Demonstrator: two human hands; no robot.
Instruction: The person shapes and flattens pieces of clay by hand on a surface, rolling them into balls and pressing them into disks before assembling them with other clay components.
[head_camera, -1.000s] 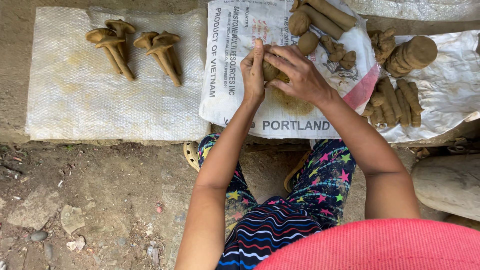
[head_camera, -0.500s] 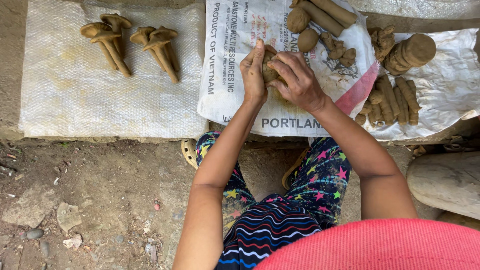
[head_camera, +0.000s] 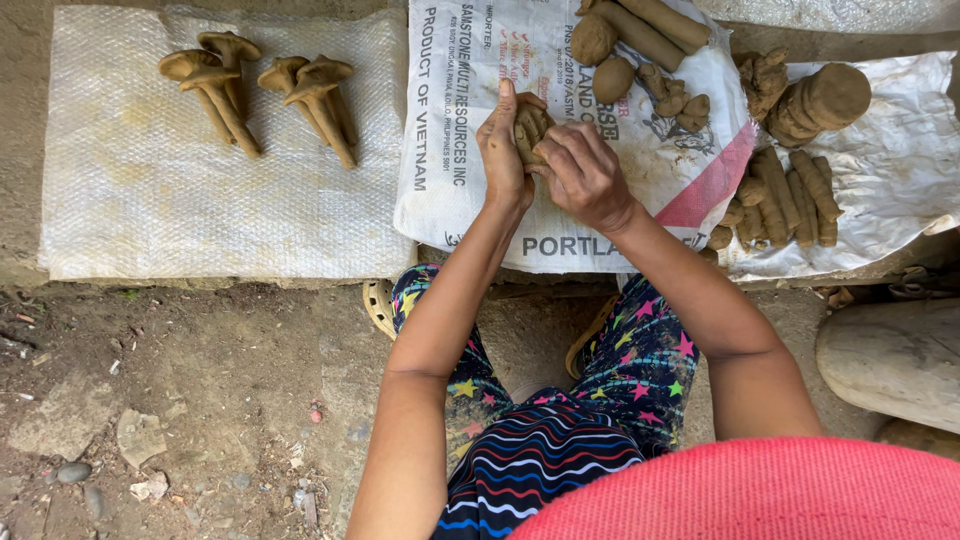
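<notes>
A lump of brown clay (head_camera: 530, 128) is pressed between both my hands above a printed white sack (head_camera: 470, 190). My left hand (head_camera: 503, 150) stands upright with its palm against the lump's left side. My right hand (head_camera: 582, 175) curls over the lump from the right, fingers bent on it. Most of the clay is hidden by my fingers.
Several finished mushroom-shaped clay pieces (head_camera: 262, 95) lie on a white woven mat (head_camera: 200, 220) at the left. Clay rolls and balls (head_camera: 640, 40) lie at the sack's top, more rolls (head_camera: 790, 195) on white plastic at right. A log (head_camera: 895, 360) lies lower right. Bare dirt below.
Both hands keep working the same clay lump; my right fingers have shifted over it. The view has drifted slightly.
</notes>
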